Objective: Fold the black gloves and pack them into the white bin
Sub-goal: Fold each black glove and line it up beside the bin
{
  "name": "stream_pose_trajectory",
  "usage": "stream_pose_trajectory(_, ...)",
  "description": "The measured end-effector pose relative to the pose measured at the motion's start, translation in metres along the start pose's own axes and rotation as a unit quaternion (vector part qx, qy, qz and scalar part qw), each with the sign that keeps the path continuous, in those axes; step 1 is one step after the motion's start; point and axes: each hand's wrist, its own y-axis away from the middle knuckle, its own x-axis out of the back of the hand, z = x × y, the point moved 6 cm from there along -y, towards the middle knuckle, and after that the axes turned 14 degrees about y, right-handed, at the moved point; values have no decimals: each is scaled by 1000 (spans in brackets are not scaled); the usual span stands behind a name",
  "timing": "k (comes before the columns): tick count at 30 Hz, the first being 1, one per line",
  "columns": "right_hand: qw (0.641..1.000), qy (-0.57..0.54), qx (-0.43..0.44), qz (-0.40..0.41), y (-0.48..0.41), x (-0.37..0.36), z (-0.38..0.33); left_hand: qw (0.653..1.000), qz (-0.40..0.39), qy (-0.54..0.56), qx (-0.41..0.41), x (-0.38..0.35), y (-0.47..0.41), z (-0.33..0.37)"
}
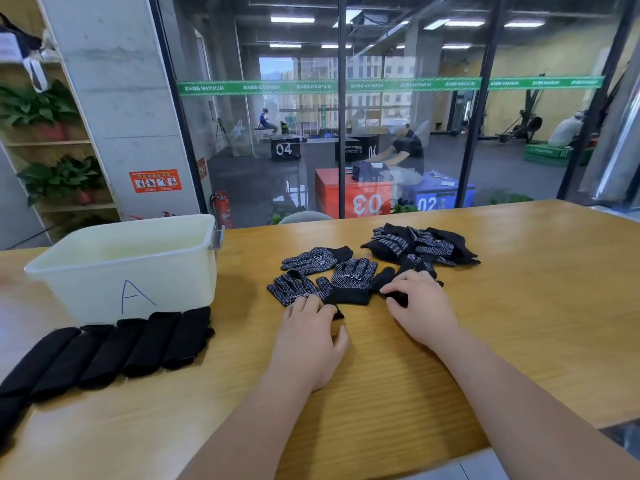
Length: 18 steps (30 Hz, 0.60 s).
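Three black gloves with white dots lie flat mid-table: one at the back (pixel 317 259), one in the middle (pixel 352 280), one at the left (pixel 296 287). My left hand (pixel 310 336) rests with its fingertips on the cuff of the left glove. My right hand (pixel 420 306) pinches a fourth black glove (pixel 388 277) just right of the middle one. A loose pile of black gloves (pixel 420 245) lies behind. The white bin (pixel 128 268), marked "A", stands at the left and looks empty. Several folded black gloves (pixel 114 348) lie in a row in front of it.
The wooden table (pixel 433 393) ends at a near edge by my forearms and at a far edge against a glass wall. Shelves with plants stand at the far left. People sit beyond the glass.
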Motion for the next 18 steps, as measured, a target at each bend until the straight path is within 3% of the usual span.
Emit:
stream_pose_trajectory(6, 992, -122, -19, 33, -24, 36, -13, 1000, 22, -3, 0, 1, 1, -2)
stream_pose_trajectory(10, 997, -60, 42, 2, -58, 66, -37, 999, 32, -4, -5, 1, 2, -2)
stream_pose_trajectory(12, 997, -57, 49, 35, -70, 85, -43, 999, 38, -4, -6, 2, 3, -3)
stream_pose_trajectory(16, 977, -119, -42, 172, -76, 111, -31, 999, 52, -2, -6, 3, 4, -4)
stream_pose_trajectory(18, 977, -105, -106, 155, -62, 94, -20, 999, 44, -2, 0, 2, 3, -4)
